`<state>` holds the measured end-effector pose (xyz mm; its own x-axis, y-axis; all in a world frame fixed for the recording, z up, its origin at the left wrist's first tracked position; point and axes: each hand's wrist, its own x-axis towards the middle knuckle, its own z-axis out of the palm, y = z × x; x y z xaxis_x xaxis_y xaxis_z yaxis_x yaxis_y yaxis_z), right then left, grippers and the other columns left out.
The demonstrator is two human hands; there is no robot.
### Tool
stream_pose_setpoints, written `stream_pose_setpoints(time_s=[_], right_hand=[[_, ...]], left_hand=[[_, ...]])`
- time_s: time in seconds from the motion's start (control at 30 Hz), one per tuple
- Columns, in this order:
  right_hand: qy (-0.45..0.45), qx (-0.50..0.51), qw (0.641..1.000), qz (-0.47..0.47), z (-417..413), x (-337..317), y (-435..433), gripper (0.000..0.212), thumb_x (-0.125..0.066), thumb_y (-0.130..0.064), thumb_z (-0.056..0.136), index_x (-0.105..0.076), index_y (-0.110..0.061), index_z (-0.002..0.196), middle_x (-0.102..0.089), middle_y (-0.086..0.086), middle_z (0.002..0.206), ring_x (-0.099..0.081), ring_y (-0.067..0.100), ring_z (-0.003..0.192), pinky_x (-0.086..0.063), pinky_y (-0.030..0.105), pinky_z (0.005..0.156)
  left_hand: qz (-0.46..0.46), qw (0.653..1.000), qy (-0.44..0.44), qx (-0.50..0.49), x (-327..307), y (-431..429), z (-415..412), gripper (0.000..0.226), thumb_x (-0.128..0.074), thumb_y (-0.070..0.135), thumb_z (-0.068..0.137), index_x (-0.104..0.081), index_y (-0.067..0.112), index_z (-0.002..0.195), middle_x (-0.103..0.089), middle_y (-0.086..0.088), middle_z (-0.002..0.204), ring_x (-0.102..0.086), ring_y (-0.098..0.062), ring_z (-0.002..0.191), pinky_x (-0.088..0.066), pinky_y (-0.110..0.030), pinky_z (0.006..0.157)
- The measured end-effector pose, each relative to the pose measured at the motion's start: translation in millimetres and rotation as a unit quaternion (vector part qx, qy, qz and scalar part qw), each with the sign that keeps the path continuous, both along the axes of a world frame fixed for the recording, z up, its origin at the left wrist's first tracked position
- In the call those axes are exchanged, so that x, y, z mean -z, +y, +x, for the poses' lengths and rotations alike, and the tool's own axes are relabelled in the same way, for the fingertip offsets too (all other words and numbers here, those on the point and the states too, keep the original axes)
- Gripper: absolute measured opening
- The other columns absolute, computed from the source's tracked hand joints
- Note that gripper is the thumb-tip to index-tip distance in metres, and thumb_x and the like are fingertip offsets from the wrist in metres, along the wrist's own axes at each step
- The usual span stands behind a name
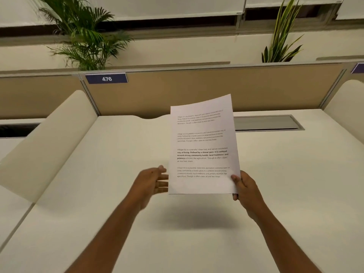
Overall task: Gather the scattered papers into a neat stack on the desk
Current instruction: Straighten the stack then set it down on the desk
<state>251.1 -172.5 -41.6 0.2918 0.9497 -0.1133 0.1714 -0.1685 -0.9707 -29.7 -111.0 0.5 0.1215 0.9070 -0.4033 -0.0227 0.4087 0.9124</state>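
Papers [202, 146] hanging above desk [110, 174], printed side up, shadow on desk below. Right hand [246, 189] pinching papers' lower right corner, grip closed on it. Left hand [152, 181] w/ grip wide, fingers spread, reaching under papers' lower left edge; contact unclear.

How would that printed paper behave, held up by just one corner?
The printed paper probably flops: its top edge already curves though the right hand pinches its lower corner. It looks light, lifted clear of the desk. The open left hand could steady it.

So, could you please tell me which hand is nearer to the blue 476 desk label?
Left. The left hand is below and right of the blue 476 label; the right hand is farther right.
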Motion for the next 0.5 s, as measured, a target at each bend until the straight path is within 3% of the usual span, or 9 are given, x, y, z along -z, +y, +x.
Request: stream_pose_setpoints(time_s=[0.1, 0.17, 0.33, 0.5], right_hand=[[-0.007, -0.001, 1.000, -0.008, -6, 5, 9, 0.022, -0.040, -0.019, 0.102, -0.058, -0.009, 0.093, -0.050, 0.001, 0.051, -0.041, 0.010, 0.040, -0.038, 0.026, 0.050], [-0.008, -0.005, 1.000, -0.009, -10, 6, 14, 0.022, -0.040, -0.019, 0.102, -0.057, -0.009, 0.092, -0.051, 0.000, 0.052, -0.041, 0.010, 0.040, -0.038, 0.027, 0.050], [-0.033, -0.016, 0.999, -0.025, -18, 12, 32, 0.021, -0.041, -0.020, 0.101, -0.055, -0.011, 0.088, -0.052, -0.008, 0.045, -0.041, 0.007, 0.037, -0.038, 0.015, 0.042], [-0.046, -0.014, 0.997, -0.066, -23, 20, 60, 0.025, -0.041, -0.020, 0.100, -0.049, 0.003, 0.095, -0.052, 0.004, 0.068, -0.042, 0.012, 0.048, -0.035, 0.019, 0.042]], left_hand=[[0.015, 1.000, 0.021, 0.004, 11, -9, 7, 0.023, -0.051, 0.012, 0.098, -0.063, -0.005, 0.108, -0.072, -0.023, 0.102, -0.071, -0.031, 0.073, -0.061, -0.038, 0.066], [0.028, 0.999, 0.045, 0.007, 15, -9, 7, 0.018, -0.056, 0.007, 0.095, -0.063, 0.000, 0.110, -0.074, -0.019, 0.096, -0.072, -0.030, 0.070, -0.061, -0.036, 0.062], [0.059, 0.993, 0.097, 0.016, 26, 2, 3, 0.020, -0.060, -0.001, 0.090, -0.061, 0.013, 0.104, -0.076, -0.009, 0.078, -0.071, -0.028, 0.055, -0.056, -0.030, 0.049], [0.063, 0.987, 0.143, -0.020, 43, 30, 2, 0.016, -0.061, -0.002, 0.088, -0.064, 0.010, 0.097, -0.076, -0.005, 0.080, -0.070, -0.027, 0.051, -0.057, -0.029, 0.047]])
